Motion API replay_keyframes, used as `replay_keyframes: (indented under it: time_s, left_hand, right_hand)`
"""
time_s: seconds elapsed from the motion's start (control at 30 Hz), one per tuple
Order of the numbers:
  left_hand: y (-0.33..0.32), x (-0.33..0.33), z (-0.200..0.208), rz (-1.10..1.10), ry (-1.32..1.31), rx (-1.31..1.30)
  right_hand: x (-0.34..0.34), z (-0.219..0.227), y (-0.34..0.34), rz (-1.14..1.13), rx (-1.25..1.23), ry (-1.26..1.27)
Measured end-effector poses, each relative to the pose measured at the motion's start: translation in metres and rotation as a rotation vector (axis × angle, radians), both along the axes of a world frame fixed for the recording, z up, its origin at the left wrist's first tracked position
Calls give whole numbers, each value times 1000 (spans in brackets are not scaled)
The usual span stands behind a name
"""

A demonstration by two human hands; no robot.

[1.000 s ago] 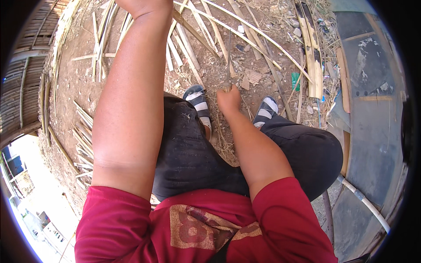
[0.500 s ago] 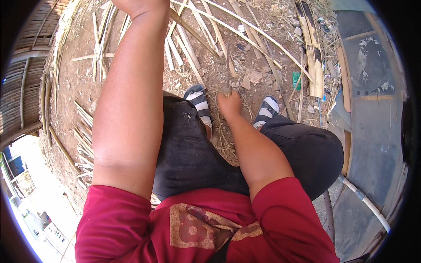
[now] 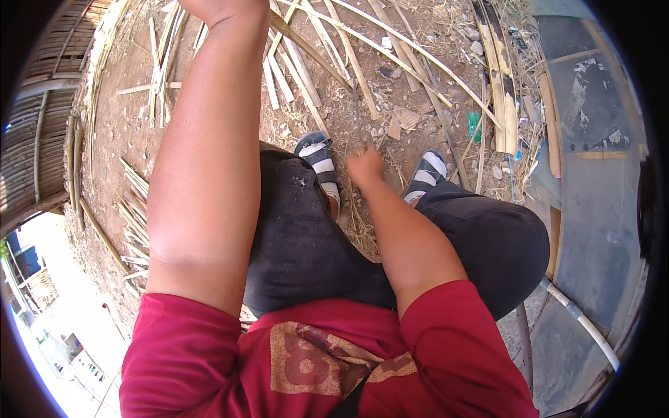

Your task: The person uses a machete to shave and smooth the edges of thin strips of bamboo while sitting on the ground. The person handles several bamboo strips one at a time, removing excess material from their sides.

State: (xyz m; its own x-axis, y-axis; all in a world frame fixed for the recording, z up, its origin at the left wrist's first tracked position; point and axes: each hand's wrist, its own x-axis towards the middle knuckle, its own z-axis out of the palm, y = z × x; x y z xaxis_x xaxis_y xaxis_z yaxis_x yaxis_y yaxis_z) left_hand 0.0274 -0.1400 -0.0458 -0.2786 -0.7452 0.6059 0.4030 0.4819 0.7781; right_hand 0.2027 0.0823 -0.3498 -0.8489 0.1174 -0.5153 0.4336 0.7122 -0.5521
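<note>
My right hand (image 3: pixel 366 168) is closed in a fist low between my feet. It grips what looks like a long knife (image 3: pixel 357 115), its thin dark blade seen nearly edge-on and pointing away from me. My left hand (image 3: pixel 221 8) reaches far forward at the top edge, where its fingers are cut off, so its grip is hidden. A brown bamboo strip (image 3: pixel 310 47) slants from beside the left wrist down toward the blade's far end. Whether the left hand holds that strip cannot be seen.
Split bamboo strips (image 3: pixel 341 38) litter the dirt ahead, with more piled (image 3: pixel 134 209) at left. Wider bamboo pieces (image 3: pixel 498 83) lie right, beside a dark panel (image 3: pixel 599 188) and a pale pipe (image 3: pixel 582 320). My sandalled feet (image 3: pixel 320 164) flank the right hand. A slatted bamboo wall (image 3: pixel 26 139) stands far left.
The view has shifted slightly. The brown strip's near end and the blade lie a little to the right of where they were; both hands keep nearly the same pose.
</note>
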Motion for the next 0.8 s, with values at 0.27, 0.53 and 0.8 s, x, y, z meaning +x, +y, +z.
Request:
replay_keyframes:
  time_s: [0.27, 0.53, 0.8]
  left_hand:
    - [5, 1, 4, 86, -40, 54]
    - [-5, -7, -2, 8, 38, -32]
    - [-3, -4, -3, 47, 18, -12]
  right_hand:
    - [-47, 77, -18, -199, -267, 555]
    - [1, -15, 3, 69, 26, 23]
    - [-44, 85, -18, -194, -292, 389]
